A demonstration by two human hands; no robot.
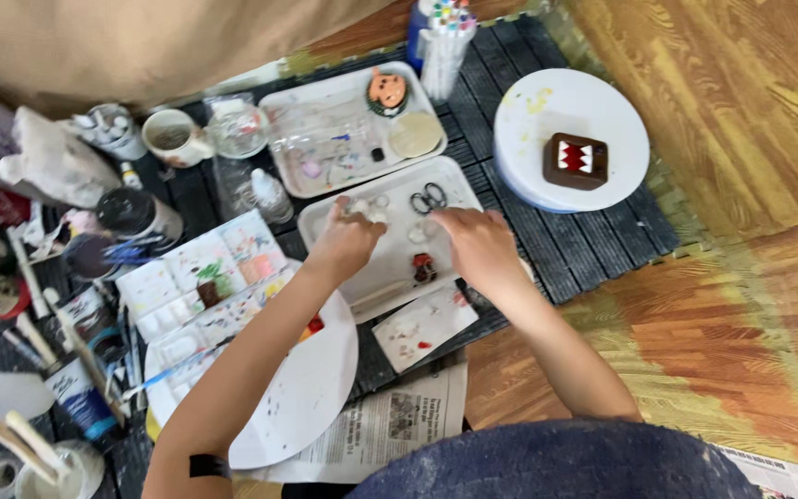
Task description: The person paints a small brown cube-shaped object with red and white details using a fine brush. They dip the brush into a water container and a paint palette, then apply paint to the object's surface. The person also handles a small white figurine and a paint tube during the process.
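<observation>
at the far left, paint tubes [74, 393] and brushes [30, 444] lie in a heap on the dark mat [593, 245]. next comes a paint palette [205, 277] with many small wells and spots of green, brown and pink paint. a round white plate [311, 393] lies just below it, partly on a newspaper [390, 425]. a small cup [173, 137] stands further back, near a clear bottle [270, 196].

in the middle is a white tray [371, 268] on the mat. both hands are over this tray. the left hand [345, 242] is at the tray's left part. its fingers are curled in on small white bits [367, 211], but i cannot tell if it really holds one. the right hand [480, 249] rests on the tray's right part, palm down. its fingers are bent under, so i cannot tell if they hold anything. between the two hands lie small scissors [429, 199] and a little red and dark piece [424, 268]. a second tray [344, 129] sits behind, with an orange face figure [386, 91] in it. a painted card [424, 325] lies just below the near tray.

to the right is a round white stand [533, 129] with a brown block with white teeth [575, 160] on top. past the mat is the wooden floor [750, 120]
</observation>
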